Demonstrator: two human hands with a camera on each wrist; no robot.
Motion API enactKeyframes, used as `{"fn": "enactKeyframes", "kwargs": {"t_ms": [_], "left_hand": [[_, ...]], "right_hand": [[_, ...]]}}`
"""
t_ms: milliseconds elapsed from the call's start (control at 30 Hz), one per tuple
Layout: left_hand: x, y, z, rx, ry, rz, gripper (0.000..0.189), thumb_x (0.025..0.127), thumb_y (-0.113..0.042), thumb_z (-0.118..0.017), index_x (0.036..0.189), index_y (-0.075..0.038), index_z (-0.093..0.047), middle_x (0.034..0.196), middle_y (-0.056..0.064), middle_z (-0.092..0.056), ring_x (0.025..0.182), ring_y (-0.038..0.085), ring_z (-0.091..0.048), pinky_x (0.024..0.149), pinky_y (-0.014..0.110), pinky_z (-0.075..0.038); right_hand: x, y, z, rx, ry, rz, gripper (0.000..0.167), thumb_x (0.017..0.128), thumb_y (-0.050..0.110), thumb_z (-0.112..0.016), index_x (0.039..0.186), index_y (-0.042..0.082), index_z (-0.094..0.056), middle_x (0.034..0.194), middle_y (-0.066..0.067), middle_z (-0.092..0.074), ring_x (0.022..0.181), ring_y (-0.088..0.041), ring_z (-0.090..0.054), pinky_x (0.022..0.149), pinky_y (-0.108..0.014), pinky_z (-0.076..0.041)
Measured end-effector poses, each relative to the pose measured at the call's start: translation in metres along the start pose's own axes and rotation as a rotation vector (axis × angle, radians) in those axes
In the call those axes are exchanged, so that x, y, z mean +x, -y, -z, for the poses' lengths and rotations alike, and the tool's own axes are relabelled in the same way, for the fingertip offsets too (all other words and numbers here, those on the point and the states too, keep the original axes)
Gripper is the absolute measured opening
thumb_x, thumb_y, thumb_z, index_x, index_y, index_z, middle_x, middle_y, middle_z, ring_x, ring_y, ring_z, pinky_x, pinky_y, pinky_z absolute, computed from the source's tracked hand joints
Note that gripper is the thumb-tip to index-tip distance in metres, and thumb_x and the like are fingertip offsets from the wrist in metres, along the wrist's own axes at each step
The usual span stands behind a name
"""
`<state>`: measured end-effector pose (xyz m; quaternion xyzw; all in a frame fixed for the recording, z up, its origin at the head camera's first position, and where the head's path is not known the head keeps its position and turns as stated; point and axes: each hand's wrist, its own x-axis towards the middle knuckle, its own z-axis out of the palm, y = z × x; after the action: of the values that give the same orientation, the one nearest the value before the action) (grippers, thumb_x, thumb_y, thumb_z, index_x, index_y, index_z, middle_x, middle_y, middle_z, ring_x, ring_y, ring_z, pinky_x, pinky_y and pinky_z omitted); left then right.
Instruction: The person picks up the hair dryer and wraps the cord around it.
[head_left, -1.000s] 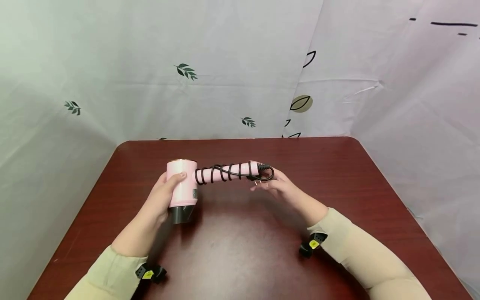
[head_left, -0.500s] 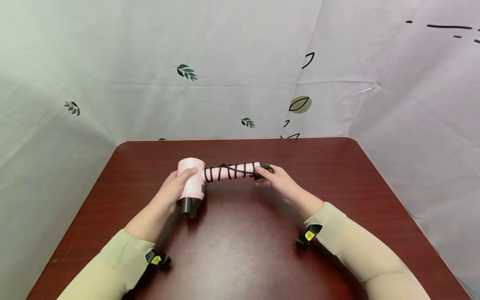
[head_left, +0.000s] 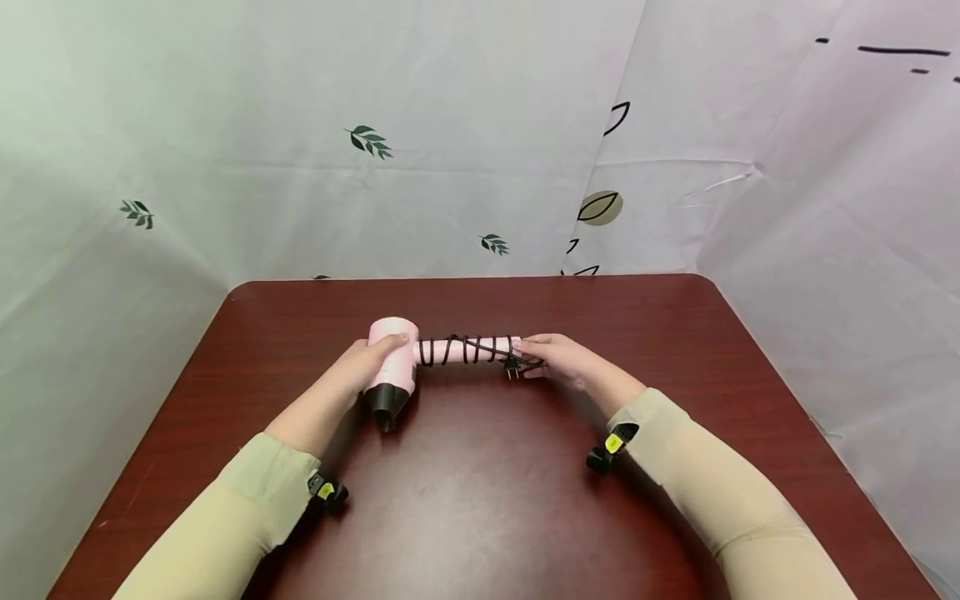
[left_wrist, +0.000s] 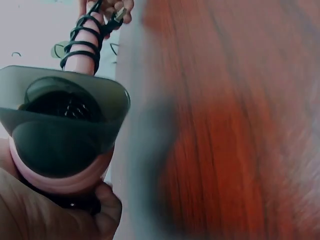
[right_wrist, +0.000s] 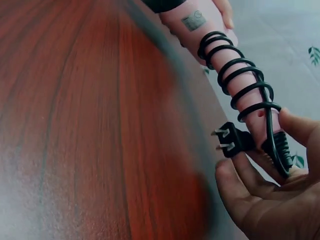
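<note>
A pink hair dryer (head_left: 393, 365) is held over the table, its handle (head_left: 480, 349) reaching to the right. The left hand (head_left: 358, 368) grips the dryer's barrel, with the thumb lying across its top. In the left wrist view, the dark nozzle (left_wrist: 60, 145) faces the camera. A black cord (right_wrist: 242, 74) winds around the handle in several loops. At the handle's end, the right hand (head_left: 566, 360) holds it between thumb and fingers. The black two-pin plug (right_wrist: 232, 140) hangs beside the handle's end, near the right fingers.
The reddish-brown wooden table (head_left: 480, 492) has rounded far corners. Pale fabric with leaf prints (head_left: 450, 150) hangs behind it and at both sides. Each wrist wears a small black camera, one on the left wrist (head_left: 327, 492) and one on the right (head_left: 611, 448).
The hair dryer has shifted a little right and its handle end has dropped slightly. The right hand's thumb has come onto the handle's end. The plug's pins now point toward the wearer.
</note>
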<state>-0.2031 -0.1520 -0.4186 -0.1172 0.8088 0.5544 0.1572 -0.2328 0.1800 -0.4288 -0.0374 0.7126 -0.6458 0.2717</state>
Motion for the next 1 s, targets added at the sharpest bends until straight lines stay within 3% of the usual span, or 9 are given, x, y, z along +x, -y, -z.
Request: {"fn": "enactKeyframes", "kwargs": {"t_ms": [133, 267, 400, 533, 667, 1000], "left_hand": [[0.009, 0.001, -0.001, 0.139, 0.019, 0.013, 0.081, 0.089, -0.063, -0.056, 0.129, 0.007, -0.049, 0.113, 0.016, -0.059, 0.087, 0.02, -0.062, 0.077, 0.029, -0.048], [0.015, -0.003, -0.004, 0.232, 0.005, 0.001, 0.091, 0.09, -0.063, -0.053, 0.14, 0.012, -0.037, 0.131, 0.025, -0.05, 0.107, 0.03, -0.055, 0.092, 0.038, -0.045], [0.019, -0.009, -0.006, 0.243, -0.024, -0.016, 0.097, 0.09, -0.062, -0.054, 0.148, 0.01, -0.025, 0.143, 0.028, -0.038, 0.121, 0.036, -0.046, 0.101, 0.046, -0.041], [0.024, -0.01, -0.011, 0.249, -0.051, -0.02, 0.099, 0.089, -0.063, -0.055, 0.151, 0.005, -0.02, 0.148, 0.027, -0.031, 0.126, 0.038, -0.042, 0.102, 0.049, -0.041], [0.026, -0.009, -0.015, 0.25, -0.06, -0.019, 0.098, 0.09, -0.062, -0.055, 0.152, 0.004, -0.018, 0.149, 0.028, -0.029, 0.13, 0.039, -0.04, 0.104, 0.05, -0.039], [0.031, -0.001, -0.014, 0.18, -0.069, -0.008, 0.099, 0.09, -0.066, -0.054, 0.153, 0.001, -0.017, 0.151, 0.027, -0.03, 0.131, 0.037, -0.04, 0.104, 0.047, -0.04]], "right_hand": [[0.004, -0.004, 0.005, -0.039, 0.017, -0.022, 0.045, 0.103, 0.018, -0.053, 0.134, -0.014, -0.049, 0.094, -0.004, -0.067, 0.085, -0.016, -0.065, 0.089, -0.041, -0.054], [0.008, -0.004, 0.011, -0.046, 0.02, -0.046, 0.044, 0.103, 0.018, -0.053, 0.134, -0.013, -0.049, 0.099, -0.009, -0.067, 0.088, -0.02, -0.067, 0.086, -0.039, -0.055], [0.011, 0.001, 0.018, -0.098, 0.016, -0.073, 0.045, 0.103, 0.022, -0.054, 0.135, -0.01, -0.05, 0.098, -0.009, -0.066, 0.091, -0.021, -0.066, 0.082, -0.036, -0.056], [0.016, 0.003, 0.026, -0.14, -0.004, -0.095, 0.046, 0.102, 0.025, -0.056, 0.136, -0.006, -0.052, 0.092, -0.005, -0.066, 0.085, -0.019, -0.065, 0.071, -0.03, -0.054], [0.019, 0.003, 0.031, -0.154, -0.008, -0.097, 0.046, 0.102, 0.026, -0.056, 0.137, -0.004, -0.051, 0.097, -0.006, -0.064, 0.079, -0.018, -0.064, 0.064, -0.028, -0.052], [0.027, -0.002, 0.033, -0.198, 0.017, -0.059, 0.051, 0.1, 0.033, -0.057, 0.136, -0.003, -0.051, 0.11, -0.012, -0.061, 0.08, -0.019, -0.064, 0.066, -0.03, -0.052]]}}
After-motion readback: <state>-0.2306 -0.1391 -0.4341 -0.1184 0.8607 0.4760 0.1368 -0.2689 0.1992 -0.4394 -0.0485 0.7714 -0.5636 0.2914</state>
